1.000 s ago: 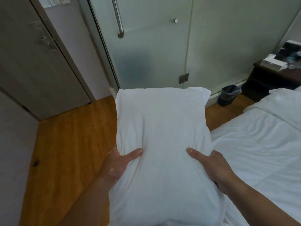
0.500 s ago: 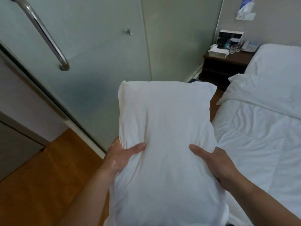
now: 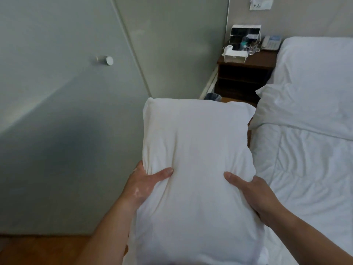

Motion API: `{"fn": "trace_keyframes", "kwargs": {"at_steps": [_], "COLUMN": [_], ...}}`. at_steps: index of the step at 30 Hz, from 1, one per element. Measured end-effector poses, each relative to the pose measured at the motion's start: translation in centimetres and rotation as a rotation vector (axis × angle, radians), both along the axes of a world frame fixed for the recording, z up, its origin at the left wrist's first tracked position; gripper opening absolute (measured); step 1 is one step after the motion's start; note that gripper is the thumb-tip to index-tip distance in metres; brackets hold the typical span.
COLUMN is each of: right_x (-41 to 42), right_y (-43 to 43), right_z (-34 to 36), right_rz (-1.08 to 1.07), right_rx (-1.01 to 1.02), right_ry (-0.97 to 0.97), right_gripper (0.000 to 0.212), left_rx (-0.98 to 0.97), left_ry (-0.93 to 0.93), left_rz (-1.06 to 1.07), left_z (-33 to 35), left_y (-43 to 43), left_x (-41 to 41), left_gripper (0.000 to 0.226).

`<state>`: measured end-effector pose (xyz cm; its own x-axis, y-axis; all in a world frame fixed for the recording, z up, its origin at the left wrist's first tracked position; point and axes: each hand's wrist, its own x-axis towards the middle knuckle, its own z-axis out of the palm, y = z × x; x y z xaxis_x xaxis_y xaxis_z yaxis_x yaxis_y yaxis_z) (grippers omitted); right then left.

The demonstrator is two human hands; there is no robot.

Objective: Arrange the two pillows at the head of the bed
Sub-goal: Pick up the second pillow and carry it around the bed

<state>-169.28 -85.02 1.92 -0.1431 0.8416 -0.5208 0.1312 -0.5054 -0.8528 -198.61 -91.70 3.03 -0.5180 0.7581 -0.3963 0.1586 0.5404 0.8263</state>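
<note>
A white pillow point(image 3: 196, 150) is held lengthwise in front of me, in the aisle beside the bed. My left hand point(image 3: 145, 185) grips its left side with the thumb on top. My right hand point(image 3: 254, 192) grips its right side the same way. A second white pillow point(image 3: 313, 62) lies flat at the head of the bed point(image 3: 309, 178), against the wall. The white duvet's folded-back edge point(image 3: 298, 111) lies just below that pillow.
A frosted glass partition point(image 3: 66, 111) with a round metal knob point(image 3: 107, 60) fills the left. A dark wooden nightstand point(image 3: 246, 73) with a telephone point(image 3: 270, 42) and small boxes stands by the bed head. A small bin point(image 3: 213, 96) sits on the wooden floor point(image 3: 38, 249).
The view has swung right and moved along the glass toward the head of the bed. The nightstand and the bed's pillow look nearer. Both hands keep the same hold on the pillow.
</note>
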Motion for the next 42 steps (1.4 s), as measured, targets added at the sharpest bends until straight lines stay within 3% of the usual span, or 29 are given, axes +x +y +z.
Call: {"fn": "trace_keyframes", "kwargs": {"at_steps": [4,11,14,25,34,38,42], "right_x": [-0.9,-3.0,-4.1,-3.3,2.5,4.3,5.4], "right_y": [5.6,16.2,21.1,38.6,57.4,63.4,68.8], "right_z": [0.1,-0.9,-0.2,-0.1,0.7,1.0,0.7], "right_rz": [-0.073,-0.257,-0.326,-0.495,-0.477,-0.481,-0.526], "right_rx": [-0.012,0.011,0.030,0.053,0.072,0.066,0.052], "right_ry": [-0.005,-0.004,-0.029,-0.031,-0.011,-0.007,0.006], "right_gripper": [0.035,0.024,0.031,0.035,0.025,0.034,0.029], "left_rx": [-0.003,0.002,0.011,-0.001,0.020,0.034,0.020], "left_ry": [-0.006,-0.079,-0.093,-0.143,-0.119,-0.098,-0.100], "left_rz": [-0.092,-0.257,-0.329,-0.492,-0.508,-0.520,-0.560], "left_z": [-0.2,-1.4,-1.2,-1.6,-0.6,-0.1,-0.1], "left_y": [8.0,23.1,30.5,52.5,71.2,77.8,84.2], "left_x": [-1.5,-3.9,-4.9,-3.5,2.0,3.9,5.3], "left_gripper": [0.111,0.095,0.083,0.081,0.086,0.084,0.104]}}
